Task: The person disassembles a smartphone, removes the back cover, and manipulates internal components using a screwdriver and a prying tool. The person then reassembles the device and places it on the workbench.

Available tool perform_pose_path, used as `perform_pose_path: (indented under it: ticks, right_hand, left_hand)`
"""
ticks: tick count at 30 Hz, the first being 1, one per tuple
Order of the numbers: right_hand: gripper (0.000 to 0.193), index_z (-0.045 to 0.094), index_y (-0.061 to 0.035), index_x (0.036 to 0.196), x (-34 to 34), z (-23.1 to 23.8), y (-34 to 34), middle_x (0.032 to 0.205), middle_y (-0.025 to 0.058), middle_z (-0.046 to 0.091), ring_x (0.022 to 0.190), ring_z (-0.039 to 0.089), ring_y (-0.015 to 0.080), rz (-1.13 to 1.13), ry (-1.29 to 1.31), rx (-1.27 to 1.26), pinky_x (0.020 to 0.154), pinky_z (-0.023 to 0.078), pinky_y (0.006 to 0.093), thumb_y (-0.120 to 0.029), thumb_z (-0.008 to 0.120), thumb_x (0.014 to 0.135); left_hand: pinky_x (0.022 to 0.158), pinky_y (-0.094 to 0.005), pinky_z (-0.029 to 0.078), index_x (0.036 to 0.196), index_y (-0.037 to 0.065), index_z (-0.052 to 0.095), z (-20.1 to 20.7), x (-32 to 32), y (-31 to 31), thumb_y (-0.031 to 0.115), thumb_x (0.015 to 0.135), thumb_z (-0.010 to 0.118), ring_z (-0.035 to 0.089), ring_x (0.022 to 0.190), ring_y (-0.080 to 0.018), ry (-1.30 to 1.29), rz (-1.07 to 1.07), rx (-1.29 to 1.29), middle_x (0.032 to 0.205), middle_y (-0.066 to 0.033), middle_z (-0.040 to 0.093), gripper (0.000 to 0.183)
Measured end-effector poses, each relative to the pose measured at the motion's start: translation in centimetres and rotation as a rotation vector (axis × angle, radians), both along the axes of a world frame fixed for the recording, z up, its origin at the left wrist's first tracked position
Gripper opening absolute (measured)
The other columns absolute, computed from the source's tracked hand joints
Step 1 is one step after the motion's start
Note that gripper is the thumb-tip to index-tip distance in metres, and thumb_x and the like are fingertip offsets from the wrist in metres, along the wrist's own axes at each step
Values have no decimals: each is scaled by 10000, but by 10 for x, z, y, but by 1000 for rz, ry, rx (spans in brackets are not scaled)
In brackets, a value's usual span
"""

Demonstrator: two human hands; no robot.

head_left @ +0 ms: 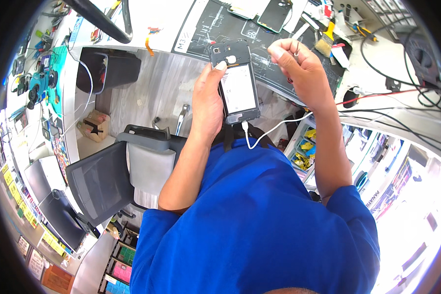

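Observation:
My left hand (208, 100) is closed around a black smartphone (254, 93) with its back cover off, the thumb lying over its left edge. A large white battery (239, 90) fills most of the phone's open back, below the camera. The plug of a white charging cable (252, 145) meets the phone's bottom edge, and the cable loops off to the right. To the right of the phone, apart from it, my right hand (306, 78) is raised with its fingers curled together. Something small and dark shows at those fingers; its kind cannot be made out.
Beyond my hands lies a black work mat (206, 36) on a white bench, with another dark phone (275, 14) and a yellow-handled brush (324, 44). Red and black cables cross at the right. An office chair (103, 181) stands left, near a dark bin (115, 71).

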State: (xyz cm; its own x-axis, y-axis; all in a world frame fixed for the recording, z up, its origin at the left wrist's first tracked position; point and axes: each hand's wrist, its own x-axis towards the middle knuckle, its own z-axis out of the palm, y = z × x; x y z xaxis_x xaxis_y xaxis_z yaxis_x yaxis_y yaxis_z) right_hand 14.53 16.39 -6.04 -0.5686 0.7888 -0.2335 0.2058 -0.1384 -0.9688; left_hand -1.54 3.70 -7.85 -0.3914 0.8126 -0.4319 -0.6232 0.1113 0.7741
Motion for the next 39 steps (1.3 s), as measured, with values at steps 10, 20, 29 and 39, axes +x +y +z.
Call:
perform_pose_path:
  ticks: [10, 20, 29, 39]
  right_hand:
    - [103, 749, -70, 1003, 25, 40, -12, 889, 43, 683, 787, 618, 194, 77, -104, 748, 699, 493, 320, -79, 748, 900]
    - [105, 762, -22, 999, 45, 71, -6, 921, 74, 708, 825, 640, 186, 174, -134, 1013, 737, 502, 293, -28, 758, 894]
    - [69, 761, -38, 887, 26, 125, -17, 786, 74, 681, 733, 630, 245, 139, -332, 1235, 686, 494, 354, -99, 778, 859]
    - [133, 774, -32, 1060, 26, 136, -34, 951, 55, 706, 885, 637, 149, 40, -413, 843, 799, 489, 277, -108, 708, 973]
  left_hand:
    - [975, -315, 498, 1300, 31, 571, 29, 36, 7, 256, 1030, 514, 649, 1089, -132, -115, -231, 126, 1178, -49, 673, 356]
    - [716, -246, 481, 1017, 71, 604, 70, 40, 10, 218, 1032, 559, 595, 791, -59, -279, -337, 135, 861, 7, 612, 154]
    - [893, -279, 519, 1156, 1, 633, 67, 5, 12, 144, 1044, 562, 648, 1022, -118, -516, -549, 372, 1132, -65, 683, 195]
    - [855, -340, 504, 1016, 63, 618, 104, -4, 16, 249, 1035, 570, 636, 912, -115, -346, -590, 271, 968, -31, 645, 193]
